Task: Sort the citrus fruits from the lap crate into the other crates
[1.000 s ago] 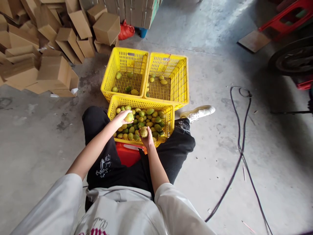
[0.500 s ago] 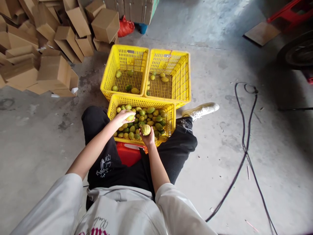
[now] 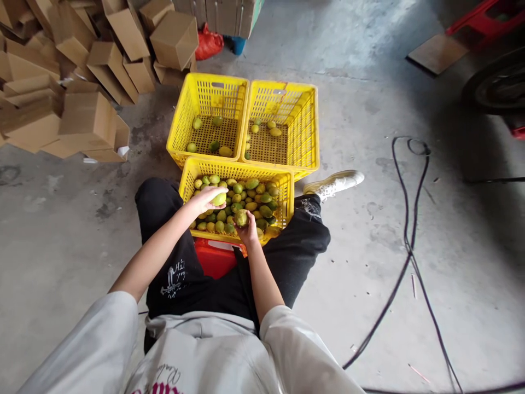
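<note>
Over the near yellow crate (image 3: 290, 203), which is filled with green and yellow lemons (image 3: 237, 197), both of my hands are at work. My left hand (image 3: 204, 198) is closed on a yellow-green lemon (image 3: 219, 200), palm facing right above the crate's left half. A little nearer to me, my right hand (image 3: 248, 232) grips a mottled, brownish-green lemon (image 3: 241, 218) in its fingertips. The two held lemons are close together but apart. The near crate stands between my legs, against something red (image 3: 215, 258).
Touching the near crate's far side are a left yellow crate (image 3: 176, 128) and a right yellow crate (image 3: 303, 128), each with several lemons on its floor. Cardboard boxes (image 3: 88, 120) pile up at far left. A black cable (image 3: 404, 262) loops over the floor at right, near a wheel (image 3: 498, 82).
The lemon in my right hand has been turned and shows a darker, mottled side; that hand shifted slightly left. My left hand still holds its lemon, with more of it showing.
</note>
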Demonstrator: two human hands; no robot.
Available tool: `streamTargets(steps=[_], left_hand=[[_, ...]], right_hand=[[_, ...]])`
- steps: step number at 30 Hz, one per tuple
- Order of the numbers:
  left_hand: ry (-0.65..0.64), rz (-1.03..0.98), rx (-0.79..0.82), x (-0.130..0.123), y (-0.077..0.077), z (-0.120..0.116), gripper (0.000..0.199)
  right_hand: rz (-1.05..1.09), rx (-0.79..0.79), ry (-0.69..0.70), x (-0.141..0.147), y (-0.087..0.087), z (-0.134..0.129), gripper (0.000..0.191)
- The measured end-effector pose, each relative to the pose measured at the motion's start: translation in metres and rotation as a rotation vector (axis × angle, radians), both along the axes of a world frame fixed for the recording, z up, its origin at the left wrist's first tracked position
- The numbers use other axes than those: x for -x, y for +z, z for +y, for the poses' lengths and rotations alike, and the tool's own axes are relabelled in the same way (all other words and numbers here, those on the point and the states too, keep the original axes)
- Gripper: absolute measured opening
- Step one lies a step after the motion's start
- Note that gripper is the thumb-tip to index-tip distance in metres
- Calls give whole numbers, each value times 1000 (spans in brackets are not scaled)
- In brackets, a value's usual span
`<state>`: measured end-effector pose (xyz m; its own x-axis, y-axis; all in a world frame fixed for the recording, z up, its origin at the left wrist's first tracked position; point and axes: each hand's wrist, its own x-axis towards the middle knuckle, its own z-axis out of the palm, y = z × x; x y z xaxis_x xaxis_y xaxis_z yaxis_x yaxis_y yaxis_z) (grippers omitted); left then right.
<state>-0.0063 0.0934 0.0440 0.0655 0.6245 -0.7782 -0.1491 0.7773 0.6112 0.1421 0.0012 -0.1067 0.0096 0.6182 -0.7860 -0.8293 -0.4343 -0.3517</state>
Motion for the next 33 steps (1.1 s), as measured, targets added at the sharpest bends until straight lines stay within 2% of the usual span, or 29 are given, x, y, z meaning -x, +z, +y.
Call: streamTargets(steps=[5,8,11,16,20,24,27,30,33], left_hand=[[-51,7,74,2,1,1,12],[-85,0,143,5,1,3,21],[-80,-38,158,8,-2,5,24],[-81,-43,88,7,-5,4,21],[-86,-7,-8,5,-2,2,17],[-95,56,-49,4,-1,0,24],[-47,21,-55,3,-1,0,26],[10,-38,-66,2,-1,0,25],[11,-43,-50,1,-2,1,18]], right_hand=[[35,-4,40,-2,1,-1,24],[71,-17,93,-4,3,-1,38],[86,-54,78,-5,6,-2,44],[56,-64,12,-2,11,-1,30],[27,-67,18,1,12,-1,21],[55,-84,73,-2,11,-2,26],[79,-55,79,-5,11,-2,32],[72,-62,82,-5,11,-2,36],[61,-71,71,-4,11,-1,37]])
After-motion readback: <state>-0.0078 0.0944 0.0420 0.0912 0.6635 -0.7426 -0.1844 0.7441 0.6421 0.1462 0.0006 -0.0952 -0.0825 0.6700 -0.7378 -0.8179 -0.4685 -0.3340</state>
